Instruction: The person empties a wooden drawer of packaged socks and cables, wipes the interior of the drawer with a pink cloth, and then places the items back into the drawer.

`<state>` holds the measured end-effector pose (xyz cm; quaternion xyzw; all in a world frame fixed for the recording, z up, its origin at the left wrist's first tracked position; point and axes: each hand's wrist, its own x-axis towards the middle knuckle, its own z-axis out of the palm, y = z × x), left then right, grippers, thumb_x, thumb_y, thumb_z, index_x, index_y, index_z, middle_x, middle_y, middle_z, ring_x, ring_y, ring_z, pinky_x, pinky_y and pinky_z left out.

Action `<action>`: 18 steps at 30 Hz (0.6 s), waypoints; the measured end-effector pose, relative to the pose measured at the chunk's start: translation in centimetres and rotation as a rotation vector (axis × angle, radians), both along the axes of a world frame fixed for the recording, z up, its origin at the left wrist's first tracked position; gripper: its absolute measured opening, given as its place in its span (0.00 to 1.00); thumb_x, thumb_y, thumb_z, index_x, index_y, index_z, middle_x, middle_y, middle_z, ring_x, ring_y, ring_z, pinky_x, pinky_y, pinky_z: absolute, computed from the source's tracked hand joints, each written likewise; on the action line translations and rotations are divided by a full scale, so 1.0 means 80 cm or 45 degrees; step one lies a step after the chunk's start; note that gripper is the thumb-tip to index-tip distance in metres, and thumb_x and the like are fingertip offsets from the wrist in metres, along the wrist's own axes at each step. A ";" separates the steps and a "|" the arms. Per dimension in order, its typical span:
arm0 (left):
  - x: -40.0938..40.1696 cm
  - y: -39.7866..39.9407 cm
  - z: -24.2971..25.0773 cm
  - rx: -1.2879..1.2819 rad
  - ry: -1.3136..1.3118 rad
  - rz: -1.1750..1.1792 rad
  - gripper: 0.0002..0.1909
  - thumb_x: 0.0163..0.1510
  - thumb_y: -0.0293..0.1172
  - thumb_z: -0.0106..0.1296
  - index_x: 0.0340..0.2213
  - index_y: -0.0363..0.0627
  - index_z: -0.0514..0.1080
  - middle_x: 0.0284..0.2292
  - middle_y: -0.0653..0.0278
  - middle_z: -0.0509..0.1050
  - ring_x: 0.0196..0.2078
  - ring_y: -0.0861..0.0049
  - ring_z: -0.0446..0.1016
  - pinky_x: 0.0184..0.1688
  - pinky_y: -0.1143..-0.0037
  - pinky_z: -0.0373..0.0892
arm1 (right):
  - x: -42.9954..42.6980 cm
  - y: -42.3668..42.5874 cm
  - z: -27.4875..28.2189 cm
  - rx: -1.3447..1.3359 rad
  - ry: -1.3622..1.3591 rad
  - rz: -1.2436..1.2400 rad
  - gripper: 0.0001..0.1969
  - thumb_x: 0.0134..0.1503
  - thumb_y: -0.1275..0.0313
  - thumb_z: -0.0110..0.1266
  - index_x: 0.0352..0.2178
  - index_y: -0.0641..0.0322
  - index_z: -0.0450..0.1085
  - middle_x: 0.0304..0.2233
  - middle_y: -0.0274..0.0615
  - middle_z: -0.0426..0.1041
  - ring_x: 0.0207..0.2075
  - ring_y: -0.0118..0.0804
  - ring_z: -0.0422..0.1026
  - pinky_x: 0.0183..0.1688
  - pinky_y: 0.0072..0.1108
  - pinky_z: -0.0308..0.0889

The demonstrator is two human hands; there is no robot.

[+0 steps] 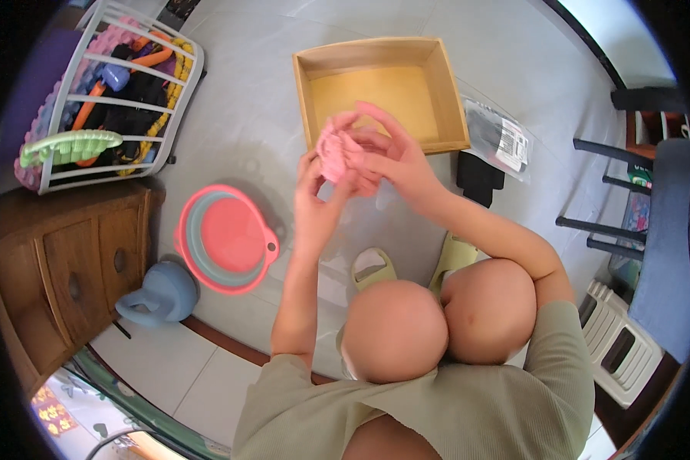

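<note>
A crumpled pink cloth (336, 155) is bunched between my two hands, above the near edge of a shallow wooden drawer (374, 95) on the floor. My left hand (322, 187) grips it from the left and below, with the thumb against its lower part. Fingers of my right hand (391, 152) curl over its right side, some raised. The drawer's visible inside shows no items, though my hands cover its near left part. To the lower left stands a round pink and grey basin (192, 230) with nothing in it.
A white wire rack (129, 100) with mixed items stands upper left, above a wooden cabinet (86, 270). A blue-grey plastic object (169, 293) sits beside the cabinet. Right of the drawer lie a clear plastic package (494, 135) and a black item (478, 178). A beige plastic stool (621, 345) is at right.
</note>
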<state>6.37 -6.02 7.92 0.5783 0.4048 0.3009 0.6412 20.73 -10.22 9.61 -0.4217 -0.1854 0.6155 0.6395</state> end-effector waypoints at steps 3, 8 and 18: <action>-0.014 0.003 0.009 -0.163 -0.204 0.193 0.06 0.50 0.23 0.47 0.32 0.37 0.69 0.37 0.66 0.65 0.41 0.81 0.64 0.42 0.78 0.63 | -0.007 0.008 -0.007 0.122 -0.016 0.154 0.24 0.48 0.77 0.53 0.48 0.59 0.58 0.41 0.39 0.65 0.43 0.29 0.65 0.43 0.21 0.63; -0.034 0.002 0.007 0.051 -0.182 0.432 0.12 0.55 0.27 0.41 0.39 0.33 0.68 0.43 0.64 0.67 0.46 0.81 0.63 0.50 0.78 0.56 | -0.008 0.021 -0.009 0.039 -0.049 0.353 0.19 0.48 0.78 0.52 0.44 0.62 0.62 0.39 0.39 0.67 0.40 0.28 0.66 0.41 0.20 0.63; -0.030 -0.012 0.017 0.101 -0.252 0.883 0.07 0.56 0.29 0.41 0.29 0.39 0.67 0.27 0.72 0.65 0.30 0.88 0.60 0.36 0.85 0.57 | 0.003 0.032 -0.017 -0.042 -0.273 0.470 0.09 0.53 0.73 0.49 0.34 0.68 0.67 0.28 0.36 0.71 0.27 0.22 0.66 0.30 0.13 0.61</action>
